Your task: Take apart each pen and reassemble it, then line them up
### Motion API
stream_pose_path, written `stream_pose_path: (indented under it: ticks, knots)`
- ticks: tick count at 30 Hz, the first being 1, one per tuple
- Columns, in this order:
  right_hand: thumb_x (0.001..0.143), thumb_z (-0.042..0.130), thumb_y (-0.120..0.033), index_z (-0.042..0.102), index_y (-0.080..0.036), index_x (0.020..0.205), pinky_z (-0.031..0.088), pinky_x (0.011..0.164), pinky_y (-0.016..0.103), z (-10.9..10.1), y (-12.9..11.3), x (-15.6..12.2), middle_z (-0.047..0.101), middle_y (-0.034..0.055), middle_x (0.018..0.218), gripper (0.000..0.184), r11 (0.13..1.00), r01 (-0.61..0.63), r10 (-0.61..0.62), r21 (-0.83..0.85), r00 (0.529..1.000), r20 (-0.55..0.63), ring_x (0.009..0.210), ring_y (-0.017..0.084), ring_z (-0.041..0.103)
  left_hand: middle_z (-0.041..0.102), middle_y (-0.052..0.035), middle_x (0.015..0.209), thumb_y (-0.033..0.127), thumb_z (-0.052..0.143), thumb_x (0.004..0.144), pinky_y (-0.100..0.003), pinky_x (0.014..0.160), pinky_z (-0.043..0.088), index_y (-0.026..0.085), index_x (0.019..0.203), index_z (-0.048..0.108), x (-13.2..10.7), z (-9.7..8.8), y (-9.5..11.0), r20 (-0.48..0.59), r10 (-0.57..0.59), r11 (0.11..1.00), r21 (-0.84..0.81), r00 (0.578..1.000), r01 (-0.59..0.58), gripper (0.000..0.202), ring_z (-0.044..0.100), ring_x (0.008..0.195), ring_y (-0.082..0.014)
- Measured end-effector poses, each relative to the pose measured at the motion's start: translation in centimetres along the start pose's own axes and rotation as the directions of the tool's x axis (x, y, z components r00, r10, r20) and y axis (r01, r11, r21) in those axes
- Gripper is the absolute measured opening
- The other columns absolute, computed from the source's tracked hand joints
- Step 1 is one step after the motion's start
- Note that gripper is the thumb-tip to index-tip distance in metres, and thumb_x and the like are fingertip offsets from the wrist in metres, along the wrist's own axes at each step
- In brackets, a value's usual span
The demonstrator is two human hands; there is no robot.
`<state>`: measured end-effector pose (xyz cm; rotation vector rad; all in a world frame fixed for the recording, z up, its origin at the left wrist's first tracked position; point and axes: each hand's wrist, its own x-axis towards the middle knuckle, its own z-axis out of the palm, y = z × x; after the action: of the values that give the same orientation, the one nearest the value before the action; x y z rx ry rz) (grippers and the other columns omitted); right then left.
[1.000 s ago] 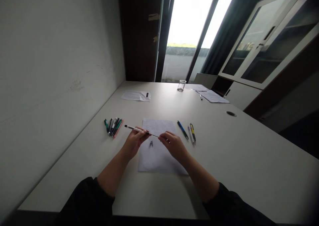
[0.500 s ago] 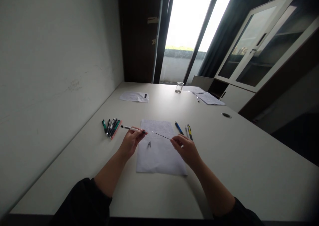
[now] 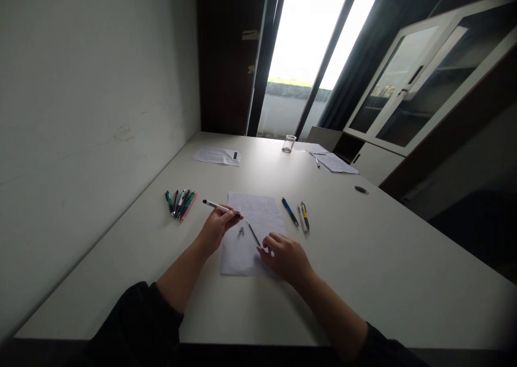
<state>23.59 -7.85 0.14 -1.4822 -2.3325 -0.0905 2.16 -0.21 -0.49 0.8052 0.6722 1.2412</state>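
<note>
My left hand (image 3: 217, 229) is closed around a white pen barrel (image 3: 216, 205) with dark ends, tilted above the sheet's left side. A thin dark pen refill (image 3: 253, 233) slants over the lined paper (image 3: 252, 208), its pale tip towards the pen barrel. At the refill's lower end are the pinched fingertips of my right hand (image 3: 286, 256), low over the sheet's right side. Whether the refill touches the paper I cannot tell. Between the hands a small metallic pen part (image 3: 241, 231) lies on the paper.
Several pens (image 3: 180, 204) lie bunched on the left. To the right are a blue pen (image 3: 290, 212), a white pen (image 3: 301, 219) and a yellow-and-black pen (image 3: 305, 216). Farther back stand a glass (image 3: 288, 143) and papers (image 3: 337, 162). A wall (image 3: 100, 140) borders the desk's left side.
My right hand has moved left and down with the refill, which now points more steeply away from me. The pen barrel in my left hand has shifted slightly right.
</note>
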Motion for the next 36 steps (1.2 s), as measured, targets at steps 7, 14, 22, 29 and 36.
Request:
stream_pose_path:
  ticks: [7, 14, 22, 29, 36]
  knots:
    - [0.091, 0.057, -0.037, 0.067, -0.021, 0.078, 0.043, 0.060, 0.027, -0.1, 1.4, 1.5, 0.066, 0.0033, 0.073, 0.024, 0.913, -0.071, 0.103, 0.402, 0.993, -0.059, 0.059, 0.014, 0.055, 0.068, -0.0066, 0.086, 0.034, 0.076, 0.076, -0.037, 0.086, 0.049, 0.015, 0.084, 0.062, -0.5, 0.6, 0.2, 0.050, -0.019, 0.995, 0.100, 0.999, 0.014, 0.025, 0.067, 0.088, -0.0215]
    - [0.083, 0.066, -0.041, 0.073, -0.020, 0.089, 0.048, 0.058, 0.027, 0.2, 0.3, 2.9, 0.068, 0.0012, 0.064, 0.023, 0.657, -0.264, 0.283, 0.706, 0.955, 0.093, 0.056, 0.015, 0.060, 0.065, -0.0025, 0.077, 0.040, 0.073, 0.077, -0.027, 0.068, 0.042, 0.017, 0.080, 0.065, -1.0, 1.6, -0.1, 0.074, 0.082, 0.889, 0.446, 0.994, -0.107, 0.023, 0.059, 0.075, -0.0169]
    - [0.080, 0.067, -0.042, 0.072, -0.015, 0.092, 0.048, 0.052, 0.024, 1.0, 0.9, 2.7, 0.070, 0.0042, 0.070, 0.029, 0.376, -0.366, 0.372, 0.851, 0.901, 0.223, 0.057, 0.014, 0.061, 0.064, -0.0015, 0.069, 0.038, 0.072, 0.076, -0.028, 0.066, 0.040, 0.019, 0.073, 0.065, -0.4, 3.7, -1.1, 0.083, 0.154, 0.753, 0.636, 0.985, -0.171, 0.020, 0.057, 0.068, -0.0184]
    - [0.080, 0.066, -0.040, 0.073, -0.015, 0.092, 0.051, 0.054, 0.024, 1.5, 2.0, 2.5, 0.072, 0.0053, 0.074, 0.028, 0.370, -0.364, 0.379, 0.855, 0.899, 0.219, 0.065, 0.016, 0.066, 0.064, -0.0039, 0.072, 0.027, 0.076, 0.071, -0.030, 0.069, 0.041, 0.020, 0.067, 0.067, 0.2, 5.5, -1.2, 0.217, 0.193, 0.652, 0.701, 0.957, -0.290, 0.012, 0.057, 0.070, -0.0200]
    - [0.081, 0.065, -0.030, 0.074, -0.020, 0.088, 0.051, 0.064, 0.029, 1.8, 2.4, 2.4, 0.074, 0.0045, 0.076, 0.016, 0.672, -0.305, 0.375, 0.675, 0.926, 0.045, 0.068, 0.018, 0.066, 0.067, -0.0055, 0.080, 0.027, 0.076, 0.072, -0.031, 0.074, 0.042, 0.024, 0.073, 0.074, 1.0, 5.2, -1.7, 0.312, 0.235, 0.602, 0.697, 0.921, -0.389, 0.003, 0.058, 0.076, -0.0218]
